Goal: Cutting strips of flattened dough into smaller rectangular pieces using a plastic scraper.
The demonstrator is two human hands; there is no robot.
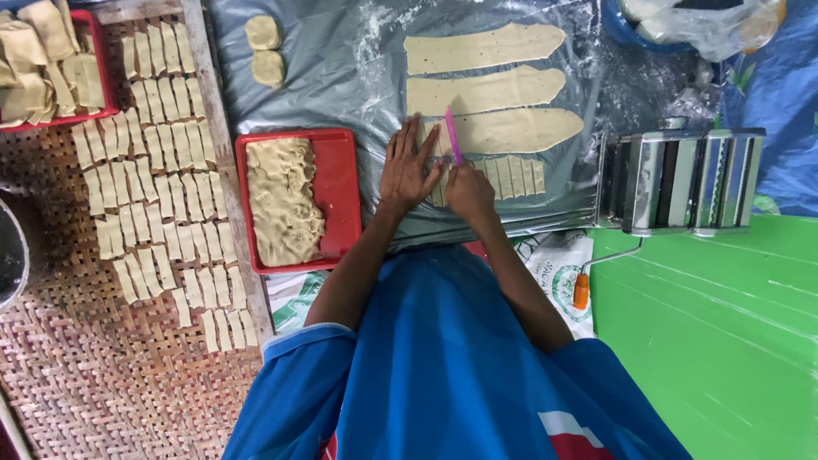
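Near the frame's centre, the left hand (407, 168) lies flat and open on the lowest dough strip (490, 175), and the right hand (469, 189) is closed around a pink knife (452, 134) cutting it on the grey floured surface (341, 77). The blade runs just beside the left fingers, so a slip could likely nick them or make uneven pieces. A white printed sack (562, 277) with a green round emblem lies below the strip, right of centre.

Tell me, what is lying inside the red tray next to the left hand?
The red tray holds a lumpy slab of pale dough scraps filling its left part. The tray floor beneath the dough is covered.
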